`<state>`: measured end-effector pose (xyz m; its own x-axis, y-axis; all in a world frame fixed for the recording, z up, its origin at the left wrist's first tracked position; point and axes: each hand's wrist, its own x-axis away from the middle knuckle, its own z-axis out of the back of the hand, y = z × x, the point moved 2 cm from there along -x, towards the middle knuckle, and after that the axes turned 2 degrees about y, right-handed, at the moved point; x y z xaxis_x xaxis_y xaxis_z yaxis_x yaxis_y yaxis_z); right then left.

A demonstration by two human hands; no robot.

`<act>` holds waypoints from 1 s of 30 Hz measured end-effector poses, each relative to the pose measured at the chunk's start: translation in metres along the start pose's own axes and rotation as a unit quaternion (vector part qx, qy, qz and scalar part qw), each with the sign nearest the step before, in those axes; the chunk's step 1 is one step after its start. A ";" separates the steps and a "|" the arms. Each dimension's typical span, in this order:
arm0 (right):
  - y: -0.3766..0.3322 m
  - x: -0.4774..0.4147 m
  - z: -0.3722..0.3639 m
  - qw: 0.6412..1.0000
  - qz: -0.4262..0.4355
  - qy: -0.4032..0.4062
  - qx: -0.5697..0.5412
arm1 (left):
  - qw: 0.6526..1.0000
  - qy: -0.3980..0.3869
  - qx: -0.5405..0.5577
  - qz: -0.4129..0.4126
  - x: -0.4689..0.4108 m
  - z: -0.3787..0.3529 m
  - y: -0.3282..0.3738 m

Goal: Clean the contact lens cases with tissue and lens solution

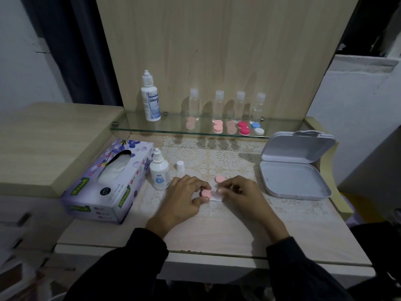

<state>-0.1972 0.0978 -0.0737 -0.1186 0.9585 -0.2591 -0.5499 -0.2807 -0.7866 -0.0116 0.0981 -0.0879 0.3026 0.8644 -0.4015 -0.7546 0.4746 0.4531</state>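
Note:
My left hand [186, 195] pinches a pink round lens case cap [206, 193] just above the table. My right hand [236, 190] grips the white lens case body [216, 197] beside it, fingertips touching. A second pink cap [220, 179] sticks up behind my right fingers. A small white solution bottle [159, 173] stands uncapped to the left, its white cap [180, 166] resting on the lace mat. The purple tissue box [110, 179] lies further left with tissue showing in its slot.
An open grey hinged box [295, 179] sits at the right. On the glass shelf [152, 128] stand a tall solution bottle [150, 101], several clear small bottles [219, 105] and several lens cases [244, 128]. A wooden back panel rises behind the shelf.

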 end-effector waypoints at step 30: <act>-0.005 -0.003 -0.007 0.966 0.071 -0.038 0.247 | 1.000 0.006 0.001 0.006 0.001 -0.001 -0.002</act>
<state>-0.1885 0.0959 -0.0725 -0.2712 0.9184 -0.2881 -0.8492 -0.3692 -0.3777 -0.0102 0.0974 -0.0895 0.2859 0.8685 -0.4050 -0.7574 0.4637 0.4597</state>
